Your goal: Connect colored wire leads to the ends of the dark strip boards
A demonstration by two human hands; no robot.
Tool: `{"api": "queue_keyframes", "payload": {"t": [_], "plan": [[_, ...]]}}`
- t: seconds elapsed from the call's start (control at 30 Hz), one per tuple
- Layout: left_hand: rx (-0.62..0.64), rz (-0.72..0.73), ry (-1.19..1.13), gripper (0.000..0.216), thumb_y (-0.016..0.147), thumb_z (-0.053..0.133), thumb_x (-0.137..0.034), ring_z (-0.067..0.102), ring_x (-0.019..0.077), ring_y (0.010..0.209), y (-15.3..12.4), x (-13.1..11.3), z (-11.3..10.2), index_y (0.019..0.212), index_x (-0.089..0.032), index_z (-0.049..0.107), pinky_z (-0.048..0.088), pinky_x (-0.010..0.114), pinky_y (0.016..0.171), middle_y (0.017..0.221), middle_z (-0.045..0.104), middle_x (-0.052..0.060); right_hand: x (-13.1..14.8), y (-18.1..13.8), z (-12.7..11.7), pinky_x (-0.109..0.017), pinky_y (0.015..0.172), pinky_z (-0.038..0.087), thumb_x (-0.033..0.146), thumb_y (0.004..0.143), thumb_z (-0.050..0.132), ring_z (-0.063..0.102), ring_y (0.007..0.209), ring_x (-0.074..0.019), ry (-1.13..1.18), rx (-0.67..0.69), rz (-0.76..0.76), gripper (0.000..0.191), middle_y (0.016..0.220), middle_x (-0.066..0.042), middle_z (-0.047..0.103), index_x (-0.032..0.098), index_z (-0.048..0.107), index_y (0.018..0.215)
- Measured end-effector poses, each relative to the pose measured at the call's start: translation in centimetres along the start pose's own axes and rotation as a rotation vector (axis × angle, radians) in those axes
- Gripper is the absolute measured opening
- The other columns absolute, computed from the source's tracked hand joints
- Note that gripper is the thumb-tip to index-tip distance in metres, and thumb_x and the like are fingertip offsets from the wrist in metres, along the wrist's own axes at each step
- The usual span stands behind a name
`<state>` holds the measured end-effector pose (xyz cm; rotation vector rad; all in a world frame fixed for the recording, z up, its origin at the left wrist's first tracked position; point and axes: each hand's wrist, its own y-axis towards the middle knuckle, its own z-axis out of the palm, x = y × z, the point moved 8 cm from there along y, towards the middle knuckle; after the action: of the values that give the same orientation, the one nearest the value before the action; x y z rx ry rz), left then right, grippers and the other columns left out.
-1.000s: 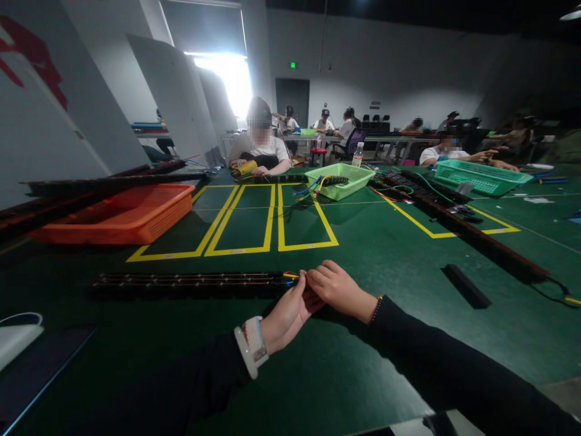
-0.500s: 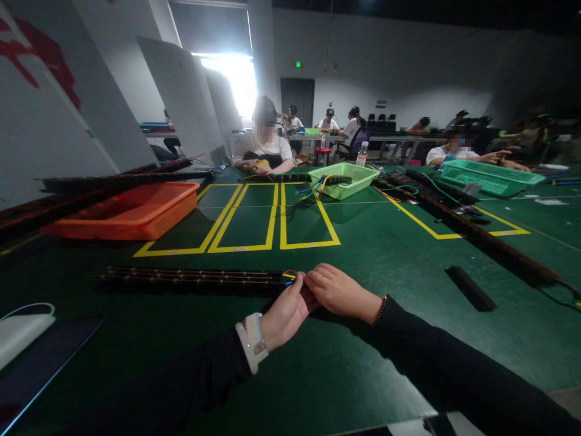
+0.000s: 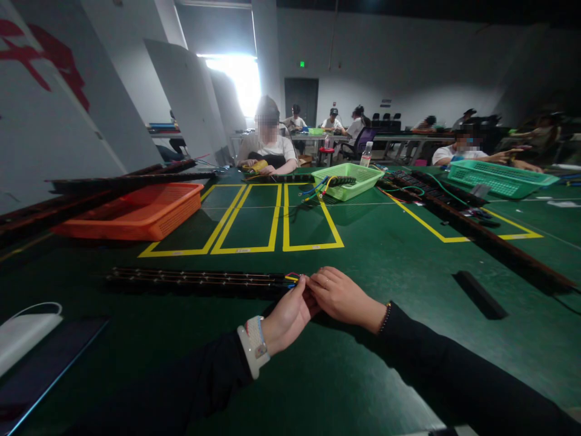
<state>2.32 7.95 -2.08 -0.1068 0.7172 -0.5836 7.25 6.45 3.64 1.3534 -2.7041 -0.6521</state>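
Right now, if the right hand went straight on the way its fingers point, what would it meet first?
Most likely the left hand, directly in front of the right hand; whether they already touch is hard to make out.

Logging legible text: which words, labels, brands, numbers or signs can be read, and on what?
None readable.
Red marking on the left wall panel: cut off, unreadable.
Green sign above the door: too small.
Dark wall plates: too small.
Labels on the yellow tape: too small.
Bottle label: blurred.
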Motion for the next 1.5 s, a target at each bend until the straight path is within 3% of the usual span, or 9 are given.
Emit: {"api": "queue_keyframes", "payload": {"t": [0.13, 0.27, 0.47, 0.73, 0.83, 0.93, 1.07, 1.3, 1.5], "plan": [[0.008, -0.014, -0.005, 0.021, 0.091, 0.043, -0.03, 0.057, 0.0174, 0.1, 0.0, 0.0, 0.1, 0.089, -0.013, 0.056, 0.042, 0.034, 0.092, 0.099, 0.062, 0.01, -0.6, -0.3, -0.8, -0.039, 0.085, 0.043, 0.017, 0.09, 0.042, 0.054, 0.091, -0.0209, 0.058, -0.065, 0.059, 0.031, 0.099, -0.011, 0.061, 0.012, 0.052, 0.118], [0.036, -0.035, -0.003, 0.027, 0.091, 0.042, -0.035, 0.056, 0.0187, 0.102, 0.1, 0.1, 0.1, 0.095, -0.012, 0.057, 0.041, 0.036, 0.094, 0.1, 0.063, 0.011, -1.7, -0.8, -1.5, -0.037, 0.081, 0.043, 0.022, 0.088, 0.048, 0.053, 0.088, -0.0207, 0.1, -0.112, 0.139, 0.022, 0.094, -0.01, 0.06, 0.015, 0.055, 0.108], [0.022, -0.058, 0.027, 0.027, 0.09, 0.044, -0.034, 0.056, 0.0197, 0.104, 0.2, 0.5, -0.7, 0.09, -0.011, 0.058, 0.039, 0.037, 0.098, 0.099, 0.064, 0.013, -2.8, -1.4, -1.1, -0.032, 0.072, 0.039, 0.031, 0.084, 0.054, 0.048, 0.077, -0.0189, 0.055, -0.055, 0.235, 0.014, 0.083, -0.007, 0.056, 0.017, 0.056, 0.086], [0.025, -0.057, 0.056, 0.037, 0.09, 0.04, -0.04, 0.057, 0.0215, 0.106, 0.2, 0.4, -0.5, 0.093, -0.008, 0.059, 0.037, 0.038, 0.101, 0.104, 0.063, 0.017, -3.3, -1.5, -0.4, -0.028, 0.068, 0.038, 0.026, 0.085, 0.055, 0.053, 0.073, -0.0162, 0.155, 0.016, 0.337, 0.009, 0.077, -0.004, 0.06, 0.017, 0.058, 0.084], [0.042, -0.067, 0.081, 0.038, 0.09, 0.04, -0.041, 0.055, 0.0224, 0.109, 0.1, 0.4, -0.3, 0.099, -0.008, 0.058, 0.035, 0.039, 0.103, 0.109, 0.062, 0.018, -4.4, -1.7, -0.4, -0.025, 0.065, 0.039, 0.026, 0.085, 0.056, 0.056, 0.072, -0.0144, 0.308, 0.021, 0.419, 0.01, 0.077, -0.002, 0.062, 0.018, 0.061, 0.084], [0.054, -0.091, 0.088, 0.04, 0.09, 0.042, -0.04, 0.054, 0.0235, 0.112, 0.0, 0.5, -0.2, 0.106, -0.007, 0.056, 0.033, 0.04, 0.105, 0.114, 0.059, 0.02, -5.8, -2.0, 0.3, -0.022, 0.061, 0.042, 0.028, 0.084, 0.056, 0.058, 0.068, -0.0121, 0.621, 0.06, 0.517, 0.013, 0.076, -0.001, 0.064, 0.017, 0.063, 0.087], [0.027, -0.078, 0.08, 0.035, 0.088, 0.046, -0.035, 0.055, 0.0246, 0.111, 0.0, 0.4, -0.3, 0.105, -0.005, 0.055, 0.036, 0.041, 0.103, 0.116, 0.058, 0.022, -7.1, -2.4, 1.5, -0.023, 0.06, 0.047, 0.029, 0.084, 0.055, 0.06, 0.068, -0.0123, 0.902, 0.089, 0.543, 0.022, 0.083, -0.003, 0.067, 0.016, 0.064, 0.098], [0.061, -0.059, 0.124, 0.033, 0.089, 0.045, -0.037, 0.062, 0.022, 0.093, -0.1, 0.4, -0.1, 0.091, -0.008, 0.06, 0.041, 0.041, 0.097, 0.096, 0.065, 0.017, -9.0, -2.9, 1.3, -0.026, 0.069, 0.048, 0.02, 0.083, 0.056, 0.062, 0.075, -0.0135, 0.611, -0.182, 0.523, 0.014, 0.087, -0.003, 0.068, 0.018, 0.066, 0.091], [0.052, -0.067, 0.153, 0.03, 0.09, 0.043, -0.032, 0.064, 0.0201, 0.083, -0.1, 0.5, -0.2, 0.086, -0.008, 0.06, 0.045, 0.036, 0.088, 0.086, 0.067, 0.015, -8.9, -2.1, 1.3, -0.028, 0.078, 0.047, 0.013, 0.086, 0.052, 0.062, 0.083, -0.0146, 0.468, -0.227, 0.441, 0.017, 0.091, -0.003, 0.069, 0.019, 0.067, 0.091]]}}
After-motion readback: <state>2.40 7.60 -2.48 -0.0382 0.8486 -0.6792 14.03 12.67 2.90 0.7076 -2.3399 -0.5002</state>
